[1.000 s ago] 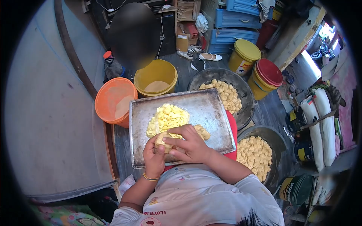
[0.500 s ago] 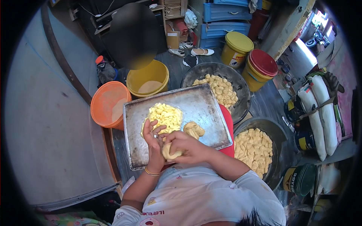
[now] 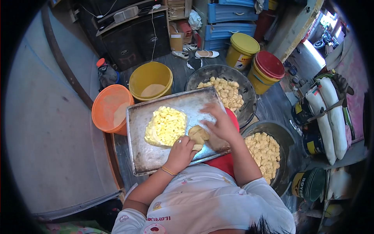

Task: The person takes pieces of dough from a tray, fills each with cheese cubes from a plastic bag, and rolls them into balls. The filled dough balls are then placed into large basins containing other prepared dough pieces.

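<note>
Looks down from head height onto a battered metal tray (image 3: 150,160) resting across the lap. Shows hands no longer pressed together at the near edge as half a second ago, now parted. Finds the left hand (image 3: 180,154) curled shut low on the tray, knuckles up, apparently pinching a small dough piece (image 3: 198,147) at the fingertips, though hiding most of it. Finds the right hand (image 3: 220,123) moved away and forward, released and lying flat, fingers spread, palm down on the tray just right of a tan dough lump (image 3: 198,133) and touching its edge. Places that lump mid-tray, just beside a heap of yellow cubes (image 3: 165,126) on the left half. Suggests a pause in the two-handed shaping, with attention shifted to the lump on the tray. Beyond the far edge: an orange bucket (image 3: 110,108) and a yellow bucket (image 3: 150,80), both holding pale powder, and a dark basin (image 3: 243,84) of dough pieces. To the right, near the elbow, a second basin (image 3: 286,136), also filled with pale pieces.
</note>
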A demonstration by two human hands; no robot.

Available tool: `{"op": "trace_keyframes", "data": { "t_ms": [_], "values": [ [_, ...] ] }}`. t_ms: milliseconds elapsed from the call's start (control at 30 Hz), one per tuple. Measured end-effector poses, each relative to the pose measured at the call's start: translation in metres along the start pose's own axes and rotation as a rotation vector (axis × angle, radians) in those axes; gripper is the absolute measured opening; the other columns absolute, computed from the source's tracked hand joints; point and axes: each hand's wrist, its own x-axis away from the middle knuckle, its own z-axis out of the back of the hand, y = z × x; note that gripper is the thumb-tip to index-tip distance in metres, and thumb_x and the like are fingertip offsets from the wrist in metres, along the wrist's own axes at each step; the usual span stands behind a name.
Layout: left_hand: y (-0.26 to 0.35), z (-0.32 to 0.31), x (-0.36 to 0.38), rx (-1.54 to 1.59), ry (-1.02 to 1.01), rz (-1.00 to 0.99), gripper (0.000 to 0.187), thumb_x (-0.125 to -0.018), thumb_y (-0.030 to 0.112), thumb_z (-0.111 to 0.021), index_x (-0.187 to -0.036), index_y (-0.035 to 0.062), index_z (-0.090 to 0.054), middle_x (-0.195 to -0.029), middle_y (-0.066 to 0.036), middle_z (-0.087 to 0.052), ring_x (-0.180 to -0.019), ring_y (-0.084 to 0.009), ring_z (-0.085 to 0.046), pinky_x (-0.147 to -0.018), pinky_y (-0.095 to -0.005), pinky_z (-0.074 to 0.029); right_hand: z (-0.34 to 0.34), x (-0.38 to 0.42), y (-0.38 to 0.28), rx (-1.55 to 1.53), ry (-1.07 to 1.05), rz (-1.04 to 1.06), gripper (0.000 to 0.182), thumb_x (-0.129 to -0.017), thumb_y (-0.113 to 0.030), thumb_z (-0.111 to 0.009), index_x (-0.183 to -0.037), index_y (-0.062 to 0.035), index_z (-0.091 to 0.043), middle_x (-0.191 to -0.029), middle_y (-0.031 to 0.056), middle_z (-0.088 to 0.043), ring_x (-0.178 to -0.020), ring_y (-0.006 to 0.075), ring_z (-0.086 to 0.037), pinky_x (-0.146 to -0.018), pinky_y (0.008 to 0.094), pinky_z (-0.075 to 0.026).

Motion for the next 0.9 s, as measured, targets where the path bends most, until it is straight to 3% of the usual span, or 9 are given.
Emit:
{"op": "trace_keyframes", "data": {
  "t_ms": [67, 167, 233, 267, 333, 367, 467, 667, 900],
  "values": [
    [-0.002, 0.004, 0.007, -0.029, -0.082, 0.059, 0.031, -0.072, 0.014, -0.068, -0.097, 0.0025, -0.056, -0.113, -0.016, -0.049, -0.105, -0.0333, -0.048, -0.088, -0.0403, -0.042, -0.029, 0.003, 0.002, -0.217, -0.240, -0.014, 0.029, -0.077, -0.008, -0.067, -0.105, -0.0074, -0.061, -0.113, 0.0152, -0.054, -0.110, 0.0313, -0.051, -0.094, 0.0362, -0.041],
    [-0.003, 0.007, 0.027, -0.052, 0.102, -0.115, 0.026, -0.070, 0.012, -0.068, -0.090, 0.0031, -0.053, -0.107, -0.015, -0.052, -0.098, -0.0330, -0.051, -0.084, -0.0361, -0.044, -0.066, 0.002, 0.005, -0.193, -0.317, -0.029, 0.027, -0.077, -0.013, -0.066, -0.104, -0.0080, -0.063, -0.109, 0.0132, -0.057, -0.106, 0.0304, -0.052, -0.092, 0.0375, -0.041],
    [-0.007, 0.011, 0.040, 0.502, -0.023, 0.190, 0.021, -0.072, 0.007, -0.065, -0.088, 0.0029, -0.052, -0.095, -0.013, -0.056, -0.089, -0.0291, -0.056, -0.078, -0.0342, -0.046, -0.079, 0.002, -0.001, 0.094, -0.422, -0.052, 0.025, -0.077, -0.015, -0.066, -0.102, -0.0102, -0.065, -0.101, 0.0093, -0.058, -0.101, 0.0278, -0.052, -0.088, 0.0373, -0.040],
    [-0.013, 0.009, 0.048, 0.499, -0.022, 0.194, 0.021, -0.072, 0.007, -0.065, -0.088, 0.0029, -0.052, -0.095, -0.013, -0.056, -0.089, -0.0291, -0.056, -0.078, -0.0342, -0.046, -0.081, 0.002, -0.003, 0.090, -0.423, -0.050, 0.025, -0.077, -0.015, -0.066, -0.102, -0.0102, -0.065, -0.101, 0.0093, -0.058, -0.101, 0.0278, -0.052, -0.088, 0.0373, -0.040],
    [-0.023, 0.007, 0.056, 0.808, 0.178, 0.311, 0.020, -0.076, 0.002, -0.062, -0.092, 0.0025, -0.051, -0.088, -0.010, -0.058, -0.081, -0.0222, -0.059, -0.071, -0.0324, -0.049, -0.083, 0.002, -0.006, 0.210, -0.479, -0.032, 0.024, -0.075, -0.015, -0.064, -0.099, -0.0134, -0.067, -0.097, 0.0076, -0.058, -0.101, 0.0237, -0.051, -0.087, 0.0356, -0.037],
    [-0.023, 0.012, 0.061, 1.176, 0.175, 0.442, 0.022, -0.079, -0.003, -0.056, -0.099, 0.0018, -0.050, -0.092, -0.009, -0.059, -0.081, -0.0171, -0.061, -0.070, -0.0304, -0.052, -0.082, 0.001, -0.006, 0.208, -0.483, -0.028, 0.024, -0.075, -0.015, -0.064, -0.099, -0.0134, -0.067, -0.097, 0.0076, -0.058, -0.101, 0.0237, -0.051, -0.087, 0.0356, -0.037],
    [-0.031, 0.029, 0.065, 1.445, 0.220, 0.601, 0.025, -0.078, -0.005, -0.054, -0.101, 0.0018, -0.048, -0.097, -0.013, -0.061, -0.085, -0.0215, -0.063, -0.076, -0.0323, -0.054, -0.080, -0.001, -0.005, 0.125, -0.494, -0.023, 0.026, -0.074, -0.014, -0.064, -0.099, -0.0152, -0.067, -0.100, 0.0050, -0.057, -0.102, 0.0221, -0.049, -0.088, 0.0356, -0.036],
    [-0.039, 0.034, 0.062, 1.465, 0.357, 0.530, 0.028, -0.083, -0.001, -0.054, -0.110, -0.0010, -0.046, -0.099, -0.014, -0.061, -0.085, -0.0230, -0.064, -0.076, -0.0347, -0.055, -0.089, 0.003, -0.003, 0.175, -0.487, 0.210, 0.027, -0.074, -0.013, -0.064, -0.100, -0.0161, -0.066, -0.099, 0.0022, -0.057, -0.099, 0.0220, -0.049, -0.087, 0.0367, -0.036],
    [-0.033, 0.042, 0.055, 1.646, 0.441, 0.473, 0.032, -0.085, 0.002, -0.056, -0.116, -0.0013, -0.047, -0.104, -0.013, -0.061, -0.091, -0.0207, -0.063, -0.075, -0.0328, -0.056, -0.089, 0.000, -0.019, -0.282, -0.256, -0.060, 0.021, -0.081, -0.013, -0.063, -0.102, -0.0094, -0.064, -0.091, 0.0094, -0.062, -0.088, 0.0278, -0.058, -0.081, 0.0368, -0.044]
  ]
}}
